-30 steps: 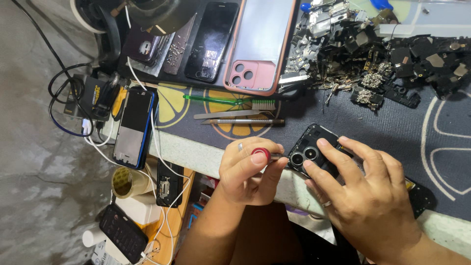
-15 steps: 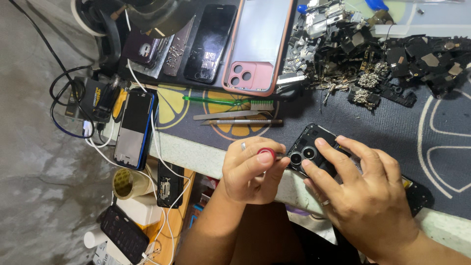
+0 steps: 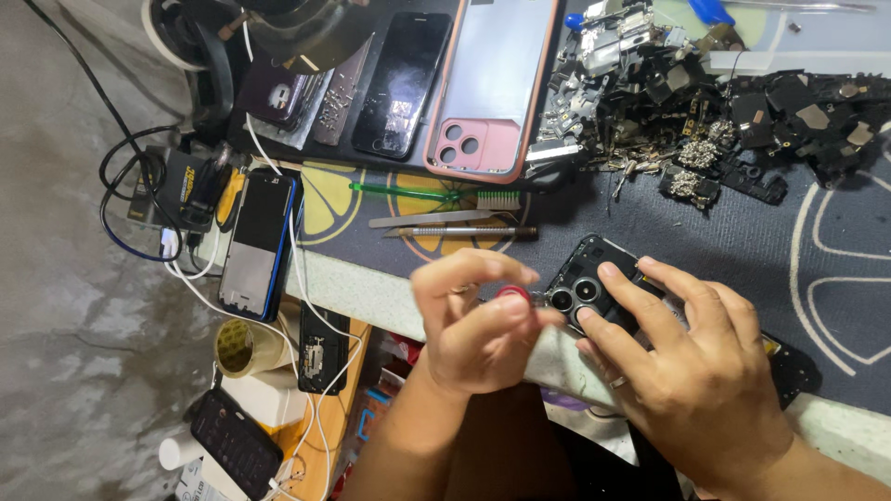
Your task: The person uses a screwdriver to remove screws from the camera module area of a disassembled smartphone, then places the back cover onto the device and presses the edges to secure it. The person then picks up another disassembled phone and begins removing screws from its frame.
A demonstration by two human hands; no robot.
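Note:
A black phone body (image 3: pixel 594 278) with its camera cluster showing lies on the dark mat at the table's near edge. My right hand (image 3: pixel 691 371) lies flat on it, fingers spread over its back, pinning it down. My left hand (image 3: pixel 478 325) is just left of the camera cluster, fingers pinched on a small tool with a red cap (image 3: pixel 512 295). The tool's tip is hidden behind my fingers.
A green toothbrush (image 3: pixel 418 193), tweezers (image 3: pixel 432 219) and a thin metal tool (image 3: pixel 464 232) lie on the mat. A pink phone case (image 3: pixel 497 83) and several phones sit behind; a blue-edged phone (image 3: pixel 255 243) at left. A heap of black scrap parts (image 3: pixel 733 102) is at the far right.
My left hand has lifted slightly and turned, its fingers now more raised around the red-capped tool. My right hand stays on the phone body.

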